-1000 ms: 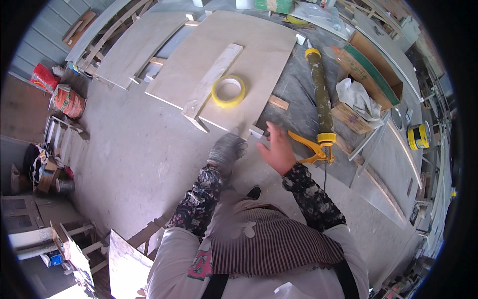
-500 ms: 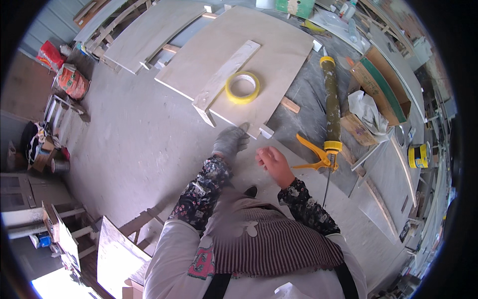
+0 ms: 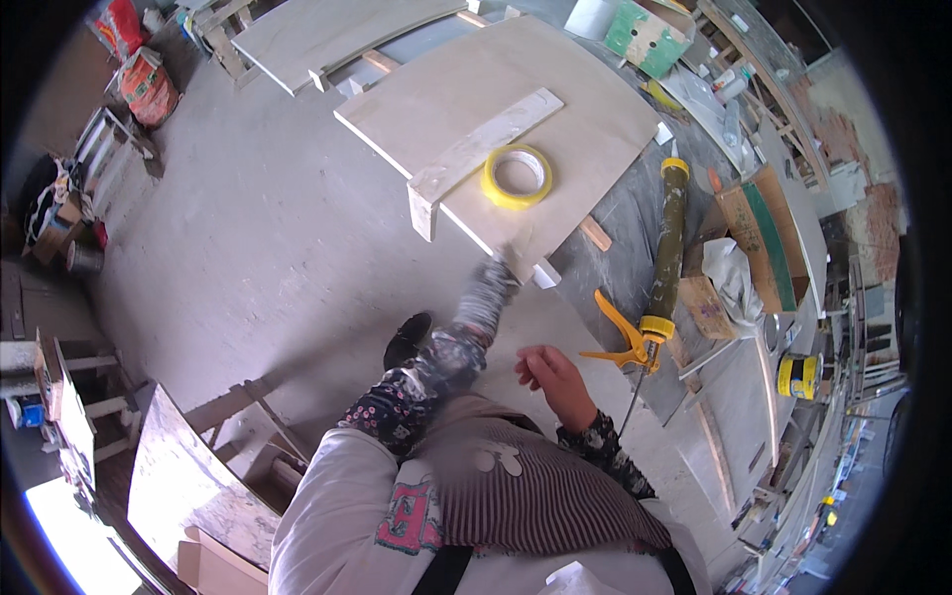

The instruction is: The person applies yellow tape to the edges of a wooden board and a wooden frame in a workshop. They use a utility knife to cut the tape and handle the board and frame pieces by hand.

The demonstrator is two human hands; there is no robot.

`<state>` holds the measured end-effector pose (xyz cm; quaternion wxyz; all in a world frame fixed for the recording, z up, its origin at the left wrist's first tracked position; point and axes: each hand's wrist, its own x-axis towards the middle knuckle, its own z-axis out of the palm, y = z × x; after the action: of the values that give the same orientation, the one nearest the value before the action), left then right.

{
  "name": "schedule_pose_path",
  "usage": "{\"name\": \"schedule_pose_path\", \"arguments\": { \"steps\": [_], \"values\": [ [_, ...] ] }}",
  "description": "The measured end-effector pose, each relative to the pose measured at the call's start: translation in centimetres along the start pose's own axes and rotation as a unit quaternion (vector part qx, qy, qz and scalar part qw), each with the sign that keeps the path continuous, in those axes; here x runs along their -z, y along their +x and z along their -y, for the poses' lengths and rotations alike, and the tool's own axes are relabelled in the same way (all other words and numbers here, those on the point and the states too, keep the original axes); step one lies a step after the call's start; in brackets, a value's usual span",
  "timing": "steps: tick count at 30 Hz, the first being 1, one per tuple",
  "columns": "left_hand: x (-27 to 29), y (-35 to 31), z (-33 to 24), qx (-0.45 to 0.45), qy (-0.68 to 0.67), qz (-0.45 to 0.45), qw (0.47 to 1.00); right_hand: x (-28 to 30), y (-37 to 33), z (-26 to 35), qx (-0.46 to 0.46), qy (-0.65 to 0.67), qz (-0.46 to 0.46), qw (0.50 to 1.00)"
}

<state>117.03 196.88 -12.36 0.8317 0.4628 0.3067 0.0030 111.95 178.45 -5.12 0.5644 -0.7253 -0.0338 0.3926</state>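
Note:
My left hand (image 3: 490, 286), in a grey glove, reaches to the near corner of a large pale flat panel (image 3: 585, 104); its fingers are smeared by motion. My bare right hand (image 3: 560, 385) hangs before my apron, fingers curled in, with nothing seen in them. A roll of yellow-edged tape (image 3: 517, 201) lies on the panel beside a long whitish strip (image 3: 496, 129), whose end piece (image 3: 423, 216) hangs down over the panel's edge. A small white block (image 3: 545, 274) sits at the near corner. To the right lies a caulking gun (image 3: 666, 248) with yellow handle and dark tube.
An open cardboard box (image 3: 764, 233) and crumpled white paper (image 3: 732, 278) lie on the right. Beyond them stands a yellow tub (image 3: 798, 377). A wood piece (image 3: 595, 233) juts from under the panel. An orange sack (image 3: 149, 89) rests at the far left, a leaning board (image 3: 188, 486) lower left.
My left hand has moved forward and right onto the panel's corner, now blurred. My right hand stays near my body, slightly lower. The view has shifted, and a dark shoe now shows beside my left arm.

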Motion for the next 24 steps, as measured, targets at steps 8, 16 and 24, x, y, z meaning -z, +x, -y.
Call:
{"name": "schedule_pose_path", "arguments": {
  "steps": [8,16,24],
  "values": [
    [-1.1,-1.7,3.9,-0.034,0.063,0.090,0.993,1.3,-4.8,-1.9,-0.098,-0.043,0.001,0.994],
    [0.7,1.4,-0.7,-0.172,-0.089,-0.078,0.978,1.7,-5.0,-2.0,-0.121,-0.059,0.018,0.991],
    [-2.0,0.4,5.3,-0.174,-0.132,0.042,0.975,2.6,-5.6,-2.6,-0.156,-0.120,0.050,0.979]
  ]
}}
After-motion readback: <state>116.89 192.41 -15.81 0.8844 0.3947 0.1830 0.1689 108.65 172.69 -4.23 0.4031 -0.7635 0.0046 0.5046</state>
